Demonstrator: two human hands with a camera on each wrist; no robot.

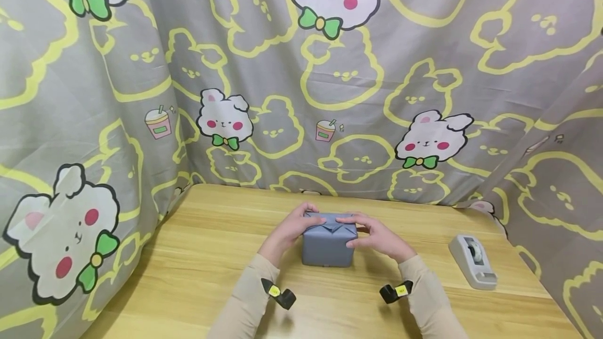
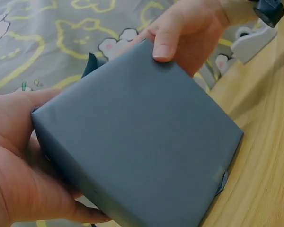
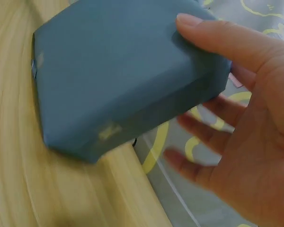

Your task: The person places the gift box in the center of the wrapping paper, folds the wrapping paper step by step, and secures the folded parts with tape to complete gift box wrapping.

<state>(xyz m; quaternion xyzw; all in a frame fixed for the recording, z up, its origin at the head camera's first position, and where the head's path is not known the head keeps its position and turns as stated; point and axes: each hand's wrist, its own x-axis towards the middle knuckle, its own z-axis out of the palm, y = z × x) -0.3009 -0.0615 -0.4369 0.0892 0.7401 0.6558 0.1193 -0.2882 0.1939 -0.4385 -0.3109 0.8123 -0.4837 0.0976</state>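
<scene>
A box wrapped in blue-grey paper [image 1: 328, 250] stands on the wooden table between both hands, its folded flaps facing up. My left hand [image 1: 294, 225] grips it at the upper left, with the thumb over the top folds. From the right, my right hand [image 1: 379, 234] holds the box by its upper corner; one finger reaches onto the flaps and the thumb presses the near face. In the right wrist view, that thumb [image 3: 213, 35] lies on the smooth paper while the other fingers spread beside the box. A loose paper point [image 2: 90, 65] sticks up behind the top edge in the left wrist view.
A grey-white tape dispenser [image 1: 473, 261] sits on the right part of the wooden table [image 1: 212, 276]. Patterned grey curtains [image 1: 273, 77] hang round the back and sides. Small black cameras [image 1: 282, 297] are strapped to both wrists.
</scene>
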